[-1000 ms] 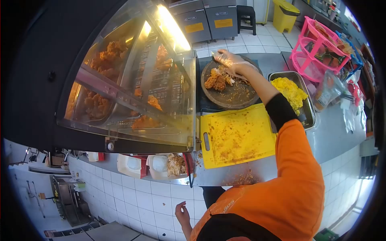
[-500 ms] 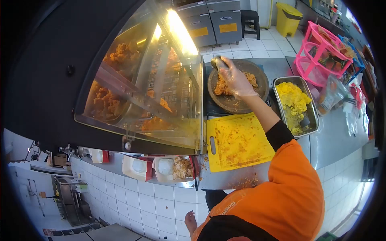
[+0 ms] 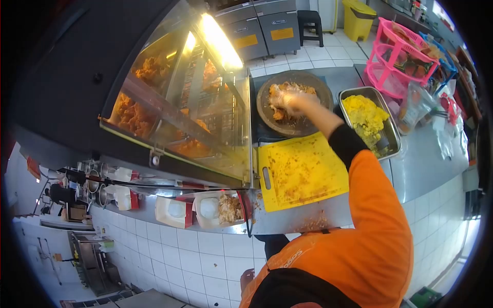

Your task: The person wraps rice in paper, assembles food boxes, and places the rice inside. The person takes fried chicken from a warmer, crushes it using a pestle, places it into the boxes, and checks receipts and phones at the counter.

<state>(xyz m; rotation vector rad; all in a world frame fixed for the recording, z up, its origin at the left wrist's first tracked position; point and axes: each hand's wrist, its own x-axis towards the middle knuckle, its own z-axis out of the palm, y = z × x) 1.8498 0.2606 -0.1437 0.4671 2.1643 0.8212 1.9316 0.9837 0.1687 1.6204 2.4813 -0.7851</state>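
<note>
My right hand, in a clear glove, is low in the round stone bowl, against the crumbled fried food. Motion blurs its fingers, and no tool shows in it. Below the bowl lies a yellow cutting board strewn with crumbs. A metal tray of yellow food stands to the bowl's right. Partly covered by my clothing at the bottom, my left hand hangs below counter level, loosely open, with nothing visible in it.
A glass-fronted warming cabinet with fried pieces fills the left side. Open boxes line the counter edge beneath it. On the right are a pink basket rack and plastic bags. Black stool and yellow bin stand behind.
My right hand has gone down into the bowl from above it, and the dark tool it held no longer shows. My left hand is now more covered. The whole view has shifted slightly.
</note>
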